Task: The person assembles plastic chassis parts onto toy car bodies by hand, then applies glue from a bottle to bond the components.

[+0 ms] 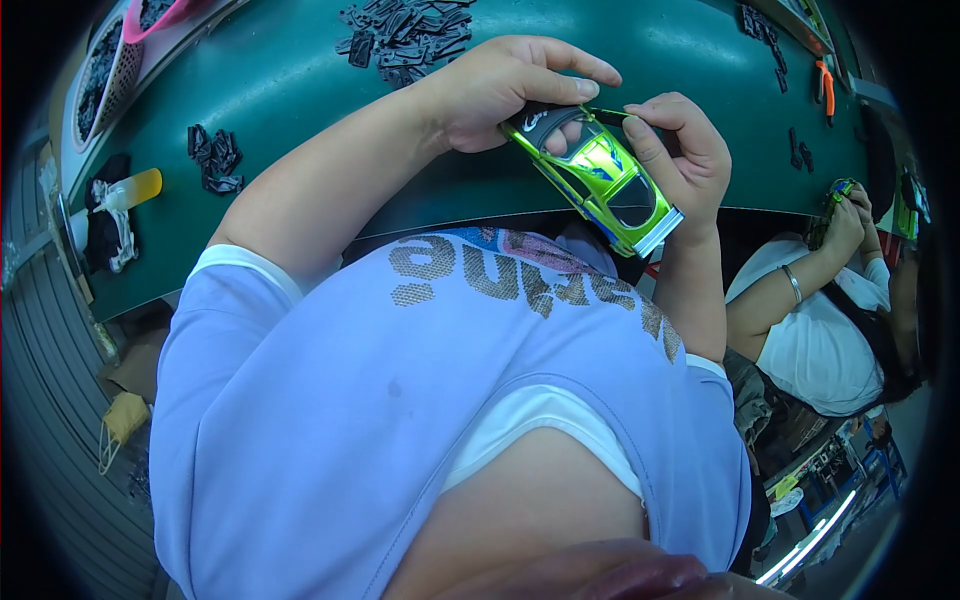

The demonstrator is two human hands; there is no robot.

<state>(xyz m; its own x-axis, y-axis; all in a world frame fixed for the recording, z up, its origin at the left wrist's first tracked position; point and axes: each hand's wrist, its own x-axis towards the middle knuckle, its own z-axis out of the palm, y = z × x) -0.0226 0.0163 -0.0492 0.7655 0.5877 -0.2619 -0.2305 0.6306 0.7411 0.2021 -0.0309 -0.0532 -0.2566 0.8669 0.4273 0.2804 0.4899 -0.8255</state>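
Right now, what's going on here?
A person's left hand grips the dark far end of a shiny green toy car body; the right hand is beside it, its exact grip unclear. A pile of black parts lies beyond on the green table. At right, a co-worker's hands hold a small green item.

Light: soft, bluish | glare: green tabletop (300, 100) | bright tube (808, 539): lower right | rim: curved distortion, black corners

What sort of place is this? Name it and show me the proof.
Probably an assembly workshop: a heap of black parts on a green worktable, a shiny green toy car, and a co-worker alongside holding a small green item.
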